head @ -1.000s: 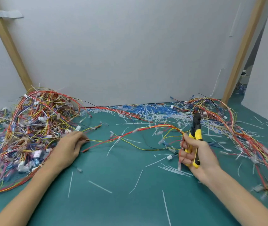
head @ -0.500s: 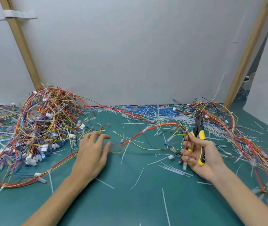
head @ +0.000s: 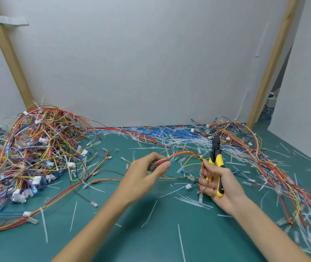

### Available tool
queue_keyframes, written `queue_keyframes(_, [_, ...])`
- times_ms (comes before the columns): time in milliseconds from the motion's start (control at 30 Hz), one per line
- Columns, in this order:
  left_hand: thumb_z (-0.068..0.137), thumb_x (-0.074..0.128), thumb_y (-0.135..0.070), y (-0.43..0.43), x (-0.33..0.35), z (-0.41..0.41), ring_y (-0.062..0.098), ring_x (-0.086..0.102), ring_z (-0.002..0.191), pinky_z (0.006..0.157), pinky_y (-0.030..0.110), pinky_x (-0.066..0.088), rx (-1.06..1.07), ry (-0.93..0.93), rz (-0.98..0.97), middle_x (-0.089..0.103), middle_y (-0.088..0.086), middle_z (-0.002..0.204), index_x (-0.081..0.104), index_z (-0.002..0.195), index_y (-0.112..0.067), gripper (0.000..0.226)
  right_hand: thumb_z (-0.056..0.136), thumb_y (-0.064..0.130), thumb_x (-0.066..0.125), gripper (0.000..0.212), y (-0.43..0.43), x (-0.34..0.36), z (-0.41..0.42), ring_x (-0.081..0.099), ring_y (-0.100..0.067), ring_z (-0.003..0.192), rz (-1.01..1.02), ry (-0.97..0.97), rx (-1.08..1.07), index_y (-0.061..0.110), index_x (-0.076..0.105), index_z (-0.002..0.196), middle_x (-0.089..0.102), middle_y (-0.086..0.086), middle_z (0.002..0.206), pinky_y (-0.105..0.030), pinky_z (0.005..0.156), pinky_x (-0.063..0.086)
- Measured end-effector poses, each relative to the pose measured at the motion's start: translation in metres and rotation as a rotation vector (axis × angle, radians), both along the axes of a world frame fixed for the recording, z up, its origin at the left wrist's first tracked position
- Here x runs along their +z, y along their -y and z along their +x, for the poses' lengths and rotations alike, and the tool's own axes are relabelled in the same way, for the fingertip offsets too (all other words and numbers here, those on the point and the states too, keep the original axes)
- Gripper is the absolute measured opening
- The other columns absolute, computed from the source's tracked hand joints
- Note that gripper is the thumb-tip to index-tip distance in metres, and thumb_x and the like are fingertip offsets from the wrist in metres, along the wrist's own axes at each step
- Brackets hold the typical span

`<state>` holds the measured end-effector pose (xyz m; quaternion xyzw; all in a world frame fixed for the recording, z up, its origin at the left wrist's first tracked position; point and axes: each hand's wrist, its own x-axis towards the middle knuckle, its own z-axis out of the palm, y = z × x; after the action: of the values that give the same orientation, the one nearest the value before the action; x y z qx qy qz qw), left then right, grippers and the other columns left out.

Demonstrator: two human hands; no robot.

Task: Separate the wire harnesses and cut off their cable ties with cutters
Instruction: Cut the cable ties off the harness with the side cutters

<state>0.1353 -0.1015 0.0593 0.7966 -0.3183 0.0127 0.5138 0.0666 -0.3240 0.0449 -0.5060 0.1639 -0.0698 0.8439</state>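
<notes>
Red, orange and yellow wires of one thin harness (head: 185, 153) arch between my hands above the green mat (head: 150, 239). My left hand (head: 145, 176) pinches one end between thumb and fingertips, while my right hand (head: 222, 184) curls round the other end together with the yellow-handled cutters (head: 216, 159), black nose pointing up. A big tangled heap of multicoloured harnesses (head: 37, 148) lies far left, a looser spread of wires (head: 264, 159) runs down the right, and cut white cable ties (head: 192, 201) litter the mat around my hands.
</notes>
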Motion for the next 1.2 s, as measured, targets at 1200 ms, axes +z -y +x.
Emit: queue_keyframes(1200, [0.094, 0.068, -0.027, -0.011, -0.04, -0.008, 0.019, 0.064, 0.07, 0.056, 0.043, 0.05, 0.273, 0.517, 0.117, 0.06, -0.006, 0.082, 0.069, 0.089, -0.019, 0.009, 0.066, 0.036, 0.058, 0.043, -0.025, 0.006, -0.015, 0.051, -0.024, 0.087, -2.06, 0.086, -0.164, 0.026, 0.064, 0.108, 0.061, 0.008, 0.097, -0.039, 0.075, 0.041])
